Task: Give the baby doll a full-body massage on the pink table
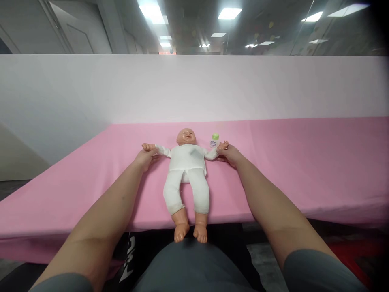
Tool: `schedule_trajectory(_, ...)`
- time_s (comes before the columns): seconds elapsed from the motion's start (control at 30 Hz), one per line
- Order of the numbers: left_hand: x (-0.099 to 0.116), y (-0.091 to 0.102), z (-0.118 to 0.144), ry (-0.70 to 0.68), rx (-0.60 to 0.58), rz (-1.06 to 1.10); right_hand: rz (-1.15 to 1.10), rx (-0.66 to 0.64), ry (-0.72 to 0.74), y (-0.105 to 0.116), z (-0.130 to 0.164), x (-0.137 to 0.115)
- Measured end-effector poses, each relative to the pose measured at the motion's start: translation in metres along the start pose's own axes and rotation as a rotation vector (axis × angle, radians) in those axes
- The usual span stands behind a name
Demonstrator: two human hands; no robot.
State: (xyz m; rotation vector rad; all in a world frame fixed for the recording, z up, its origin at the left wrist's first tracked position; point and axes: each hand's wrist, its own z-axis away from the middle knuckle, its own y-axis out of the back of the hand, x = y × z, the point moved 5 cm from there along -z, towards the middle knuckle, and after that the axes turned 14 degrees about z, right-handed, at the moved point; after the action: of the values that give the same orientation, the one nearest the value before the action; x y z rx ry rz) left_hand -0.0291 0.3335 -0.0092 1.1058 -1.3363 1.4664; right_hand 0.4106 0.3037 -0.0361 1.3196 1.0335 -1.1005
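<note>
A baby doll (187,158) with a white cloth body lies on its back, head away from me and feet over the near table edge. Its arms are stretched out to both sides. My left hand (147,158) is closed around the doll's wrist on the left, with the thumb near the doll's hand. On the other side, my right hand (230,155) grips the doll's other wrist in the same way. Just beyond my right hand stands a small clear bottle (214,141) with a green cap, partly hidden by the doll's hand.
A pink cloth (288,162) covers the table under the doll. Behind it rises a low white wall (194,87), with glass and ceiling lights above. Something red (349,255) sits below the table at the right. My body is close against the front edge.
</note>
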Motion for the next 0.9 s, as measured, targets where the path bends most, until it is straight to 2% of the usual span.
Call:
schedule_trajectory(0.13, 0.008, 0.002, 0.001, -0.058, 0.084, 0.067, 0.015, 0.266, 0.115, 0.006, -0.002, -0.01)
schedule_trajectory(0.2, 0.019, -0.007, 0.009, -0.18, 0.063, -0.005, 0.098, 0.357, 0.223, 0.001, 0.005, -0.024)
schedule_trajectory(0.27, 0.031, -0.026, 0.024, -0.348, 0.004, -0.157, 0.251, 0.394, 0.365, -0.014, 0.017, -0.043)
schedule_trajectory(0.3, 0.036, -0.038, 0.033, -0.427, -0.04, -0.244, 0.338, 0.381, 0.456, -0.025, 0.025, -0.054)
schedule_trajectory(0.37, 0.04, -0.064, 0.051, -0.516, -0.154, -0.391, 0.51, 0.223, 0.644, -0.056, 0.04, -0.072)
schedule_trajectory(0.43, 0.038, -0.087, 0.065, -0.553, -0.302, -0.633, 0.72, 0.038, 0.804, -0.088, 0.053, -0.083)
schedule_trajectory(0.5, 0.033, -0.102, 0.073, -0.555, -0.458, -0.86, 0.889, -0.06, 0.902, -0.108, 0.062, -0.086)
schedule_trajectory(0.57, 0.029, -0.108, 0.075, -0.571, -0.548, -0.981, 0.984, -0.087, 0.94, -0.116, 0.063, -0.085)
schedule_trajectory(0.7, 0.027, -0.106, 0.071, -0.605, -0.55, -0.953, 0.996, -0.067, 0.931, -0.115, 0.06, -0.081)
schedule_trajectory(0.8, 0.025, -0.096, 0.065, -0.567, -0.463, -0.84, 0.838, -0.03, 0.843, -0.108, 0.056, -0.078)
schedule_trajectory(0.9, 0.024, -0.07, 0.049, -0.465, -0.273, -0.585, 0.498, 0.075, 0.677, -0.086, 0.047, -0.073)
